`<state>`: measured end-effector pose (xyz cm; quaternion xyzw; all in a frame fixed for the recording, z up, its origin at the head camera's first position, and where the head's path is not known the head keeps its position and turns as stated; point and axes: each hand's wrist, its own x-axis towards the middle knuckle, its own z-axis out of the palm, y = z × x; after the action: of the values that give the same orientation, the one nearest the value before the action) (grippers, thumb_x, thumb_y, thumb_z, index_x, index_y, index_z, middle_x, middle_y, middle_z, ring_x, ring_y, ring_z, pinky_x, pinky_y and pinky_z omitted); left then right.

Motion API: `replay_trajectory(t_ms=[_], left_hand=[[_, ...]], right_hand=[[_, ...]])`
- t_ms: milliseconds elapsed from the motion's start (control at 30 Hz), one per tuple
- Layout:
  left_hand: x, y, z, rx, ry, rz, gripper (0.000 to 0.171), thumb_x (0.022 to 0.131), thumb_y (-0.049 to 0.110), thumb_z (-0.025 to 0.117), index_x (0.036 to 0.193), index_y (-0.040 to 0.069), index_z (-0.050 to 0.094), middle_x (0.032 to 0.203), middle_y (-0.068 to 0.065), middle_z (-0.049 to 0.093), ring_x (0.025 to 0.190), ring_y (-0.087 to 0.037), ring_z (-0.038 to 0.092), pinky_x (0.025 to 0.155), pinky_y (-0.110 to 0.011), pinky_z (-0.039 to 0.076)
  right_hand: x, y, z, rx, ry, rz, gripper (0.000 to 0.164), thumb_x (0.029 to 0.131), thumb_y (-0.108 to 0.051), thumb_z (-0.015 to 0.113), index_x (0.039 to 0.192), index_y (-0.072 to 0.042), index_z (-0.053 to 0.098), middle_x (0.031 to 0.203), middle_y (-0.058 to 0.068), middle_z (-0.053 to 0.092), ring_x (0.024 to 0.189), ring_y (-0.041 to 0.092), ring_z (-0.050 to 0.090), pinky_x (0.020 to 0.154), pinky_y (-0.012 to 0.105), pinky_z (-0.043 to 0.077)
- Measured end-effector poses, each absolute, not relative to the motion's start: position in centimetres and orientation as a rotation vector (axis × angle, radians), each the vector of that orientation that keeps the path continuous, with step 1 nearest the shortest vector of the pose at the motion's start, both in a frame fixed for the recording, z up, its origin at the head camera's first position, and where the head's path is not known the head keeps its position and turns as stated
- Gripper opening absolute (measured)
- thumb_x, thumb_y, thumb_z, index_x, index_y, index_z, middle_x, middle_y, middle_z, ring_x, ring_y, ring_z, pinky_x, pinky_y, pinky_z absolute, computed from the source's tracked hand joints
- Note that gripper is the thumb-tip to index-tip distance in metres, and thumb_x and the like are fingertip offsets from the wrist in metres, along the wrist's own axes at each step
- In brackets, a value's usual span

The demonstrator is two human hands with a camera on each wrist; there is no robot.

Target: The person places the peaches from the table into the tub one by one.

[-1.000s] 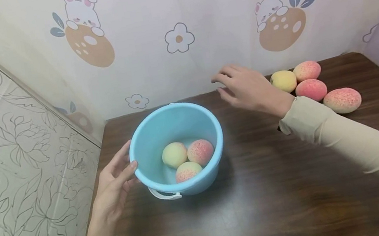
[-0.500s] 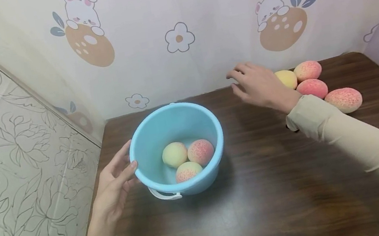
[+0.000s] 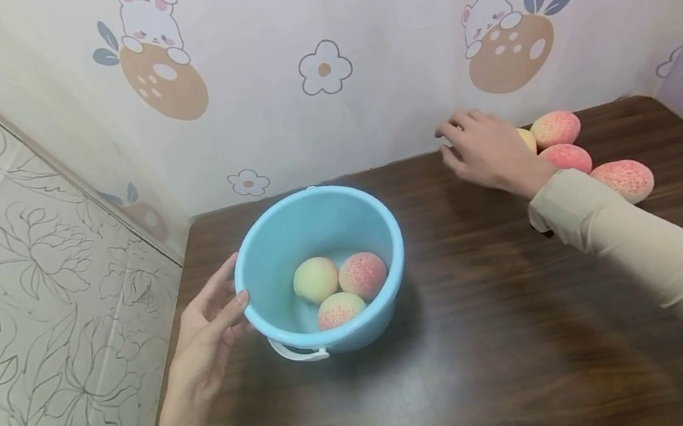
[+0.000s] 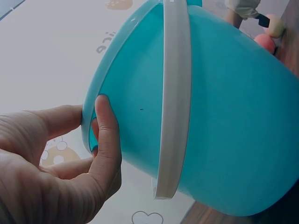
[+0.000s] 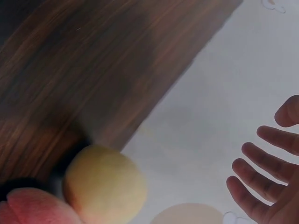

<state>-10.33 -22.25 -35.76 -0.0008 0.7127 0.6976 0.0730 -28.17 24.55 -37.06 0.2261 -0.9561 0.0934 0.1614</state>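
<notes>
My left hand (image 3: 203, 341) grips the rim of a light blue bucket (image 3: 394, 234) at its left side, the rim pinched between thumb and fingers. Three peaches lie inside: a pale yellow one (image 3: 316, 280), a pink one (image 3: 362, 276) and a pale pink-speckled one (image 3: 340, 309). Over the table's back right, my right hand (image 3: 487, 152) hovers with nothing in it, its fingers spread in the right wrist view. Just beyond it sits a yellow peach (image 5: 105, 184), partly hidden by the hand in the head view, touching a pink peach (image 5: 37, 207).
Two more peaches, a pink-yellow one (image 3: 556, 129) and a speckled one (image 3: 625, 180), lie in the same group at the right. The bucket's white handle (image 4: 176, 102) hangs down outside. A patterned wall (image 3: 394, 83) borders the dark wooden table (image 3: 504, 336).
My right hand has moved right, away from the bucket and toward the loose peaches, now covering more of the yellow one. The left hand and bucket have stayed in place.
</notes>
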Motion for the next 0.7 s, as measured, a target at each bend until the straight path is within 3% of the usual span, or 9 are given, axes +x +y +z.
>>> replay_trajectory(t_ms=[700], left_hand=[[-10.5, -22.3, -35.7, -0.007, 2.144, 2.092, 0.059, 0.103, 0.009, 0.063, 0.159, 0.018, 0.044, 0.130, -0.013, 0.055, 0.105, -0.020, 0.071, 0.087, -0.035, 0.066]], right_hand=[[-30.1, 29.0, -39.5, 0.453, -2.879, 0.095, 0.038, 0.104, -0.026, 0.046, 0.127, 0.001, 0.061, 0.130, 0.029, 0.059, 0.122, 0.051, 0.051, 0.097, 0.073, 0.044]])
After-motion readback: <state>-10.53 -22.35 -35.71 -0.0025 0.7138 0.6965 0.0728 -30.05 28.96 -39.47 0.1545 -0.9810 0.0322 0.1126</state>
